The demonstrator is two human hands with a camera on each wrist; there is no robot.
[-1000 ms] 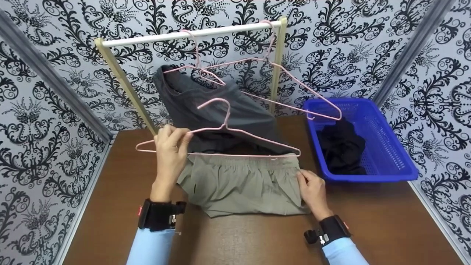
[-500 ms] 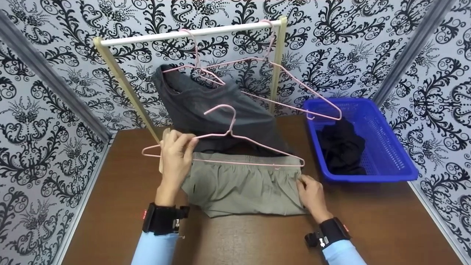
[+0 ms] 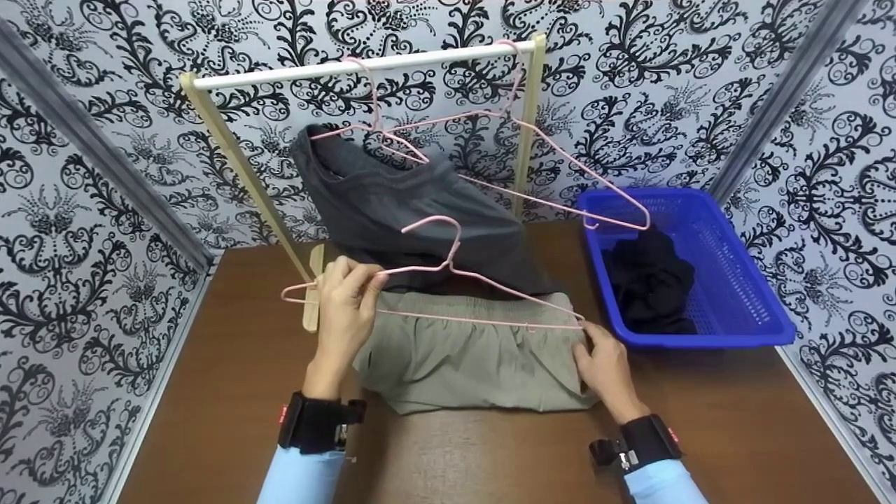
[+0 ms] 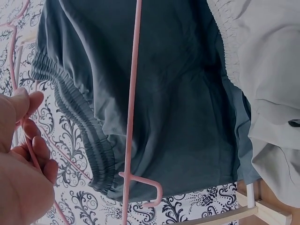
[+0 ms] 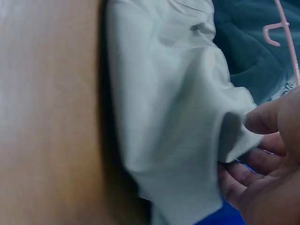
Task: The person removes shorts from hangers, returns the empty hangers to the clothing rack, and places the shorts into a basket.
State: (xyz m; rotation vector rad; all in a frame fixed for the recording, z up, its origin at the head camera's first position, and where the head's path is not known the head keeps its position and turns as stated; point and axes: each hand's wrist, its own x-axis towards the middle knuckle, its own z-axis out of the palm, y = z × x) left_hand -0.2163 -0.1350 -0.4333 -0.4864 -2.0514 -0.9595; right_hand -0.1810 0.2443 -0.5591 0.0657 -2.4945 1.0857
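My left hand (image 3: 344,315) pinches the left shoulder of a pink wire hanger (image 3: 449,264), which is held above olive-green shorts (image 3: 476,371). The shorts lie on the table with their gathered waistband away from me. In the left wrist view, the hanger's lower bar (image 4: 131,93) passes in front of dark grey shorts (image 4: 173,103). My right hand (image 3: 605,364) is at the right end of the waistband, close to the hanger's right corner. Seen from the right wrist, its thumb and fingers (image 5: 262,117) hold a fold of the pale-looking cloth; whether they also touch the hanger is unclear.
Behind stands a rack with a white rail (image 3: 280,72) and wooden posts. The dark grey shorts (image 3: 420,203) hang there on one pink hanger; another pink hanger (image 3: 581,166) hangs bare. At the right is a blue basket (image 3: 742,280) with black cloth (image 3: 651,280) inside.
My left hand has brought the hanger down and to the right, over the waistband. The right hand has shifted slightly right, and the hanger's right corner has come up to it.
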